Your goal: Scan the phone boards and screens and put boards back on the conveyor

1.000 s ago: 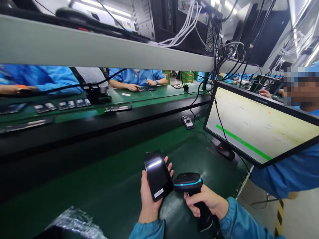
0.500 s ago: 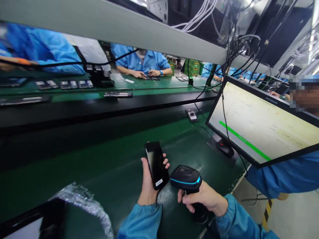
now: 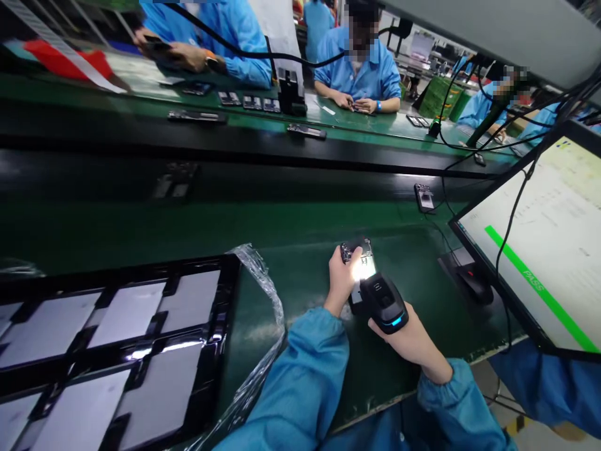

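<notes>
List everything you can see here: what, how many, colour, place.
Opened phone: 1, black and silver, centre
Scanner: 1, black with blue light, centre
Phone parts: several, black and silver, farther back
Tray: 1, black, left
Pale panels: several, grey, in tray
Plastic wrap: 1, clear, right of tray
Monitor: 1, black, right, showing PASS
Mouse: 1, black, beside monitor
Cables: several, black, mostly right
Crates: count unclear, green, background
Workers: at least four, blue clothing, mostly background
Beam: 1, grey, top right
Bench: 1, green, middle
Sleeves: 2, blue, foreground
Left hand: 1, bare, holding opened phone
Right hand: 1, bare, gripping scanner
</notes>
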`<act>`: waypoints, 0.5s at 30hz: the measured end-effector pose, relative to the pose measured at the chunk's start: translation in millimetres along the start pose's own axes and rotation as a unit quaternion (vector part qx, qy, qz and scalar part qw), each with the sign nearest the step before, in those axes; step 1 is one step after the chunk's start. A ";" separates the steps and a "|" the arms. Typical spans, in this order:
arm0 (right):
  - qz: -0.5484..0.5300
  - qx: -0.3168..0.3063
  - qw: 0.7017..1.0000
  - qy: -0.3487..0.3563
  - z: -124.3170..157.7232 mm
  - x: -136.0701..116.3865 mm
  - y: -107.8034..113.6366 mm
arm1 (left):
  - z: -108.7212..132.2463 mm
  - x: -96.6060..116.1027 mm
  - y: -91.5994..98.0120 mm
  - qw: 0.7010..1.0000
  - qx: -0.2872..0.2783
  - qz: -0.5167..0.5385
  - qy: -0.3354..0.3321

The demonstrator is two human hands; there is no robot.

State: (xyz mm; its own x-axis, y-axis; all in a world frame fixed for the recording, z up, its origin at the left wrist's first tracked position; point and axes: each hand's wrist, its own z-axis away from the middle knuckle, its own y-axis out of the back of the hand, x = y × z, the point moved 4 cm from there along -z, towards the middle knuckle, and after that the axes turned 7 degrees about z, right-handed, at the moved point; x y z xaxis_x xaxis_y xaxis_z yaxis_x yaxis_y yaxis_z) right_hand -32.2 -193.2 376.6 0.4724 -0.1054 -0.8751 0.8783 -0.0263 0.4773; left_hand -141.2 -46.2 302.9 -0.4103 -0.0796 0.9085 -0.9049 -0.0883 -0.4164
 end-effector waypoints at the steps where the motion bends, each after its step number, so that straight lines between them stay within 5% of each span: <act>1: 0.000 -0.002 1.000 -0.003 -1.8 0.2 -2.5 | 0.4 1.7 -0.3 1.000 -0.003 -0.003 -0.004; 9: -0.005 0.006 1.000 -0.015 -8.8 0.3 -11.2 | 1.0 11.3 2.7 0.999 0.002 -0.035 -0.040; 15: -0.008 -0.030 0.998 0.056 -6.2 -29.4 -16.7 | 10.4 20.9 10.1 0.999 0.019 0.016 -0.029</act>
State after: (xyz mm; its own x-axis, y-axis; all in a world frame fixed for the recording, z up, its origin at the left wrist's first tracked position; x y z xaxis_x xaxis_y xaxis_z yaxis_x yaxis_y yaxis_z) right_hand -60.3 -183.5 393.9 0.4611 0.0065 -0.8873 0.8868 0.0335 0.4610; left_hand -157.7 -59.1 317.4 -0.4298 -0.1404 0.8920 -0.8864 -0.1224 -0.4464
